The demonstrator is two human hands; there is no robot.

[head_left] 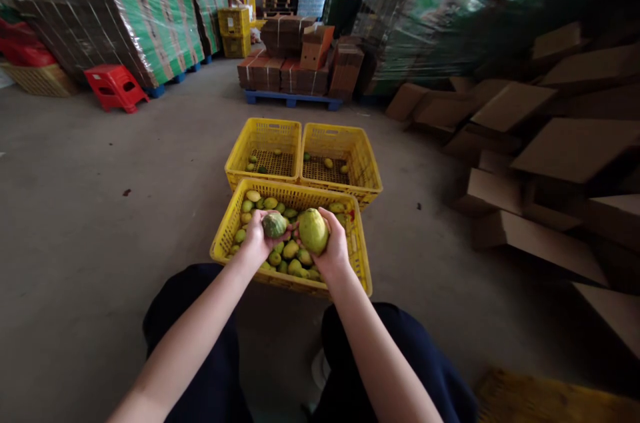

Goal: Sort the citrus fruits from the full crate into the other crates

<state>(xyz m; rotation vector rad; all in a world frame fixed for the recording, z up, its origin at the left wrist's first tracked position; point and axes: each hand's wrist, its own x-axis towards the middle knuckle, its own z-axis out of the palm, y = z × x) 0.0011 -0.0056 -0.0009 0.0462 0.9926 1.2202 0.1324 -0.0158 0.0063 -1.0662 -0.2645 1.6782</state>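
A small green fruit [275, 224] with a streaked, mottled skin rests in my left hand [257, 236], its fingers curled around it. My right hand [337, 246] grips a larger yellow-green fruit [313, 232], rounded and tapering like a lemon or guava; its exact kind I cannot tell. Both fruits are held side by side above the near yellow crate [364, 263]. Inside that crate lie many yellow and green fruits [290, 250], partly hidden by my hands.
Behind stand a left yellow crate [239, 146] and a right yellow crate [370, 160], each with a few fruits. Flattened cartons sit on a blue pallet [291, 100]. A red stool [116, 86] is at left; loose cardboard boxes [575, 150] pile up at right.
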